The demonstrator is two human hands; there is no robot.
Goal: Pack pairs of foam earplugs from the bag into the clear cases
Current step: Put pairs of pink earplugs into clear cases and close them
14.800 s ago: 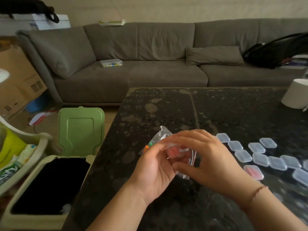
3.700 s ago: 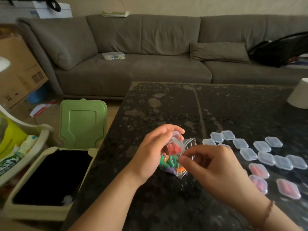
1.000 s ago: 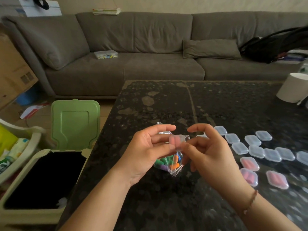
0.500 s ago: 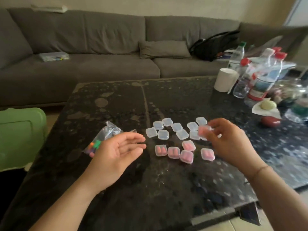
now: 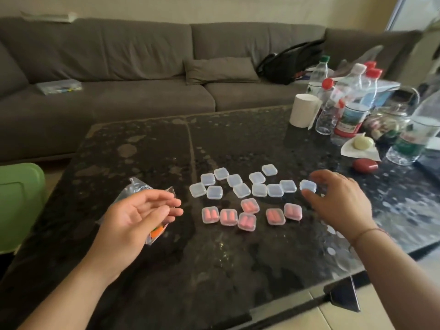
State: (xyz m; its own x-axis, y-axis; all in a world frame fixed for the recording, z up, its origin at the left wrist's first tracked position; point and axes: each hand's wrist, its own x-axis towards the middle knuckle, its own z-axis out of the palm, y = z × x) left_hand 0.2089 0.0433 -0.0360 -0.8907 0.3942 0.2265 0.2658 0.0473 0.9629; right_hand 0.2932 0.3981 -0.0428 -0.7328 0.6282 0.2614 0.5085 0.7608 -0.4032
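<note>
A clear bag (image 5: 139,187) with orange and other coloured foam earplugs (image 5: 157,232) lies on the dark table (image 5: 166,148) at the left. My left hand (image 5: 133,220) hovers over it, palm up, fingers relaxed and holding nothing. Several empty clear cases (image 5: 241,190) lie in a loose cluster mid-table. In front of them sit several closed cases with pink earplugs (image 5: 228,217). My right hand (image 5: 340,203) is at the cluster's right end, thumb and fingers curled around one empty case (image 5: 307,186).
A white paper roll (image 5: 303,110), several water bottles (image 5: 347,110), a glass jar (image 5: 390,125), a napkin with food (image 5: 362,145) and a small red object (image 5: 365,165) crowd the table's far right. A green bin lid (image 5: 19,206) stands left of the table. The table's front corner (image 5: 342,294) is near.
My right hand set the pink-filled case down with the other filled ones and moved onto an empty case. My left hand let go and opened beside the bag. The view swung right.
</note>
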